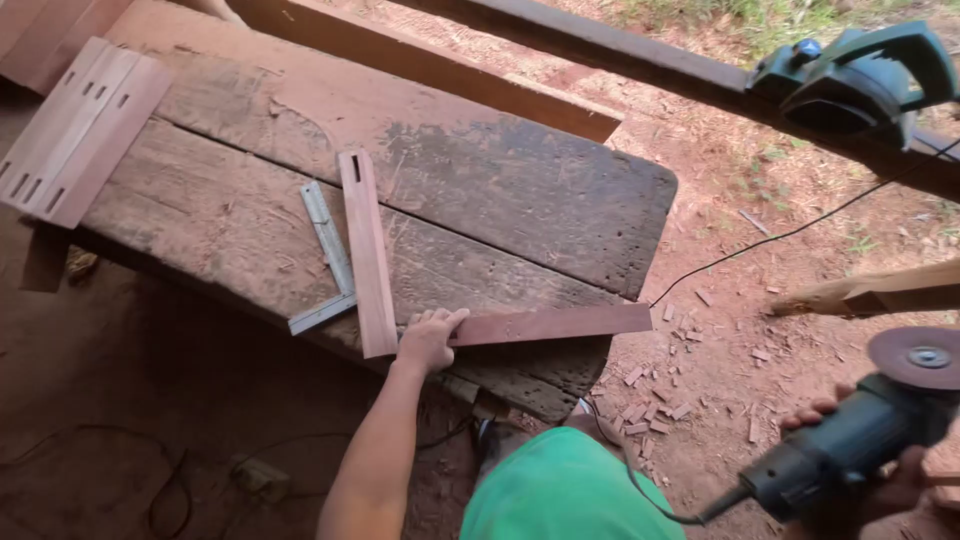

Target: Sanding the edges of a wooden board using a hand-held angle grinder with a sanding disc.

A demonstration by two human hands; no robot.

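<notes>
1. Nearest to me is my green shirt [565,500] at the bottom, with my two arms going out from it.
2. My right hand [880,470] is low on the right side. Its fingers are wrapped tight around the body of a dark green grinder [850,440]. The round disc [915,357] points up and away from the wood. It touches nothing. I cannot tell if it is spinning.
3. A black cord [640,480] runs from the back of the grinder toward my body.
4. My left hand [428,338] lies on the near edge of the worktop [500,190]. It is nearly flat, fingers close together, and it presses down on a long reddish wood strip [550,325] where that strip meets another.
5. That second wood strip [366,250] stands across the first, so the two make a corner. It has a small slot cut near its far end.
6. A metal square [325,255] lies just beside the corner, on its left.
7. I judge the strips are cut and laid out, and the grinder has not come to them yet.
8. Wood chips [660,400] lie on the red dirt below the worktop.
9. Farther off on the left sits a stack of slotted boards [75,130].
10. Farthest away, top right, a green power planer [860,85] rests on a long beam [620,55].
</notes>
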